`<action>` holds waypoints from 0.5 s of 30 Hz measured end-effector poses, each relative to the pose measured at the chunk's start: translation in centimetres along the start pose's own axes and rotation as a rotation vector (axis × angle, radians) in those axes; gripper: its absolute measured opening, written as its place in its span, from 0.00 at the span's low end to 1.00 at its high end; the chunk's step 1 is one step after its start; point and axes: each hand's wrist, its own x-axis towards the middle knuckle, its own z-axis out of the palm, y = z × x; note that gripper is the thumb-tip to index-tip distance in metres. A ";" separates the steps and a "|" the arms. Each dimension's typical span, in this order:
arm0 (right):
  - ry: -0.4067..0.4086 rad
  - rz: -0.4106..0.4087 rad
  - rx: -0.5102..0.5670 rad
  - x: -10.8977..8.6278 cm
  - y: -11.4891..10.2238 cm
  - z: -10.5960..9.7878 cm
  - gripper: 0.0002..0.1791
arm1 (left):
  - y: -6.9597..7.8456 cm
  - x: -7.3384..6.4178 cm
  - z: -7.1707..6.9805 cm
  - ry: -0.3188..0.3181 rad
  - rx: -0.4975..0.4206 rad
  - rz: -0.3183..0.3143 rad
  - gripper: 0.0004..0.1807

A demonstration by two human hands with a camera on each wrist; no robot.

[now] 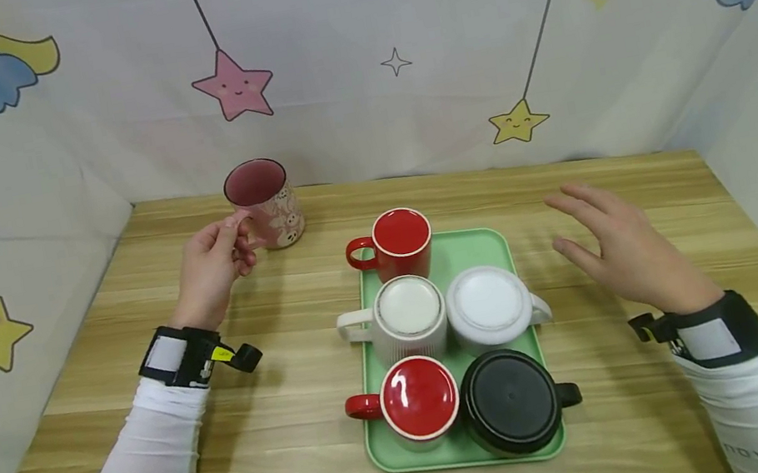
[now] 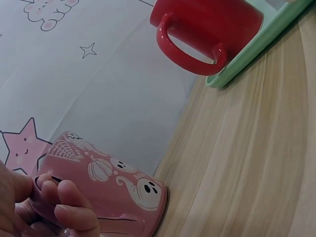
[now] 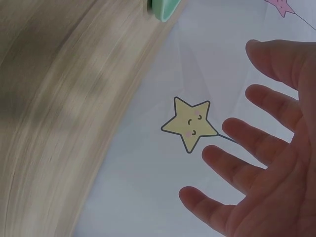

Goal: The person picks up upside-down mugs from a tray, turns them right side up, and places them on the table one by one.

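At the back left of the table, my left hand [image 1: 209,266] pinches the handle of a pink mug [image 1: 280,216]. The mug is upright, with its dark pink inside visible from above. Ghosts, a pumpkin and a cobweb decorate the pink mug [image 2: 106,173] in the left wrist view, where fingers curl through its handle. My right hand [image 1: 612,246] hovers right of the green tray [image 1: 479,244], fingers spread and holding nothing. In the right wrist view the right hand [image 3: 276,153] shows its palm and separated fingers.
The tray carries a red mug [image 1: 403,245] at the back, a white ribbed mug [image 1: 410,315], a plain white mug [image 1: 489,308], another red mug [image 1: 419,400] and a black mug [image 1: 511,402]. Several handles jut past its sides. A printed cloth wall [image 1: 344,124] borders the wooden table.
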 end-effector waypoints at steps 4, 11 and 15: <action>-0.004 0.002 -0.005 -0.1 -0.1 0.0 0.32 | 0.0 0.0 0.0 -0.005 -0.014 0.003 0.30; -0.019 0.008 -0.016 -0.2 -0.1 0.0 0.33 | 0.0 0.0 0.0 -0.022 -0.066 0.022 0.29; -0.022 -0.003 -0.011 -0.1 -0.2 -0.1 0.33 | 0.1 0.0 0.0 -0.021 -0.096 0.023 0.28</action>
